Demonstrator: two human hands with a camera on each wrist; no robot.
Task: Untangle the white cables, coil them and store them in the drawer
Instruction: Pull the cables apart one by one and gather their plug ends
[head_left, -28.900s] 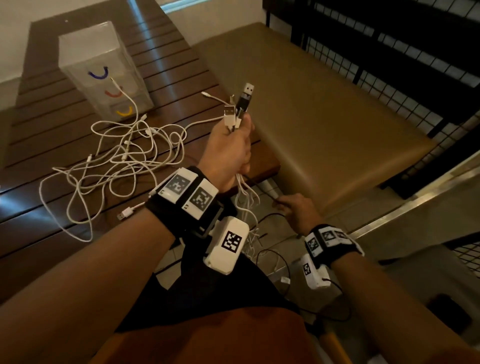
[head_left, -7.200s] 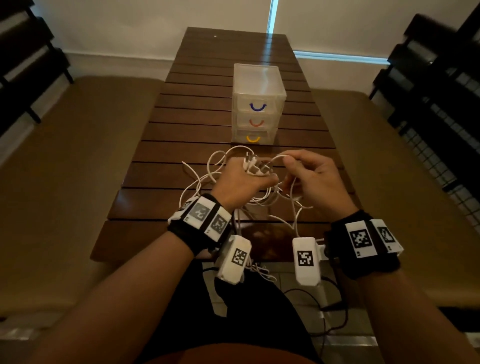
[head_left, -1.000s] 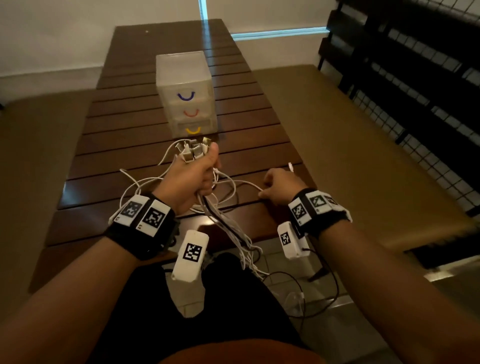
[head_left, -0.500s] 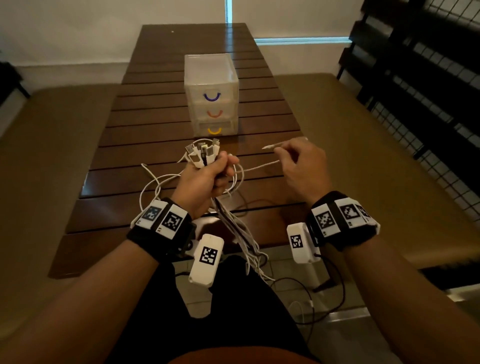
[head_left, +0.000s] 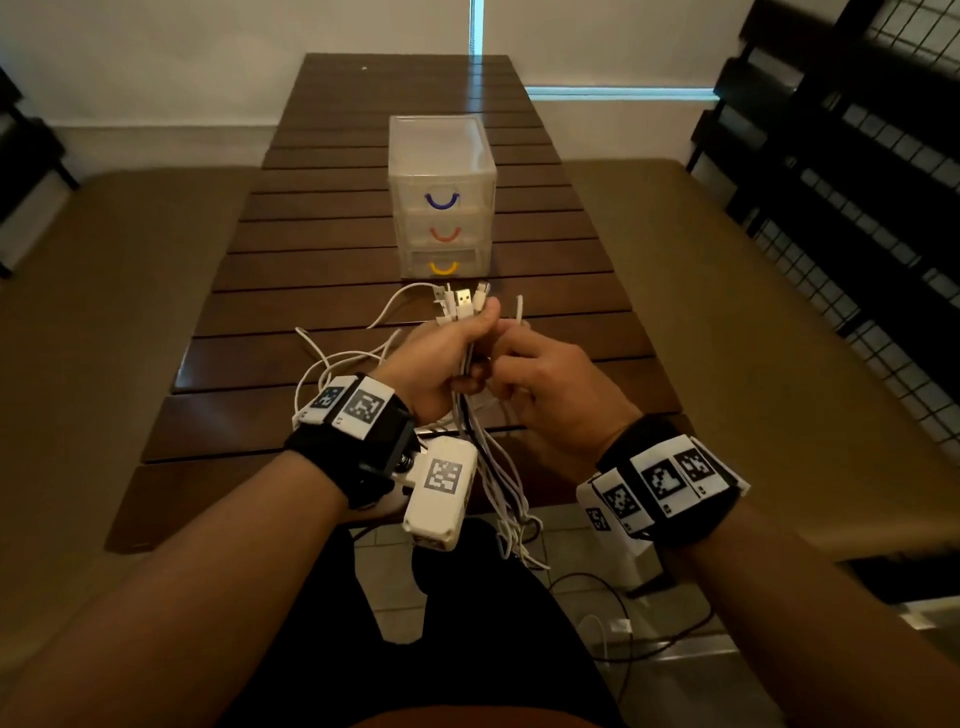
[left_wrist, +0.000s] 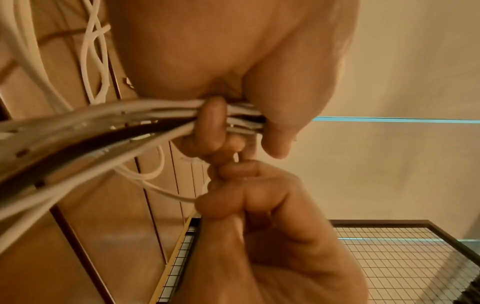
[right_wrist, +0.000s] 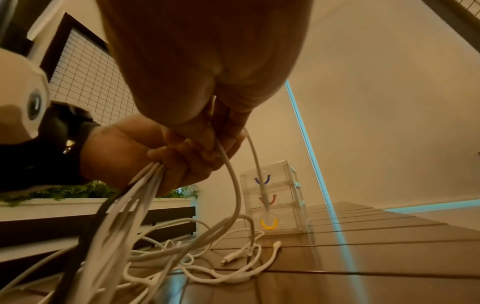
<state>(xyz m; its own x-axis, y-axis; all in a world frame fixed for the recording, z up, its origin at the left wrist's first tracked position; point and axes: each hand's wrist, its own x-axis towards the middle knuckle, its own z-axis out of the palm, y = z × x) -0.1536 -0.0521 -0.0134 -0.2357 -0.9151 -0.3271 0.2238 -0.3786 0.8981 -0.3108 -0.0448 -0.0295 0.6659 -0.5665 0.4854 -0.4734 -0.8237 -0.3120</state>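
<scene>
My left hand grips a bundle of white cables and one dark cable above the table's near edge. Their plug ends stick up out of the fist, and the cords hang down past the table edge. In the left wrist view the fingers curl round the bundle. Right beside it, my right hand pinches one white cable end that points up. Loose white cable loops lie on the wooden table. The clear three-drawer unit stands behind, all drawers closed.
Tan padded benches flank the slatted table on both sides. A black wire-grid rack stands at the right. Dark cords and a white adapter lie on the tiled floor by my knees.
My right hand has moved left with its single cable end and now touches the left fist. The left hand keeps gripping the bundle.
</scene>
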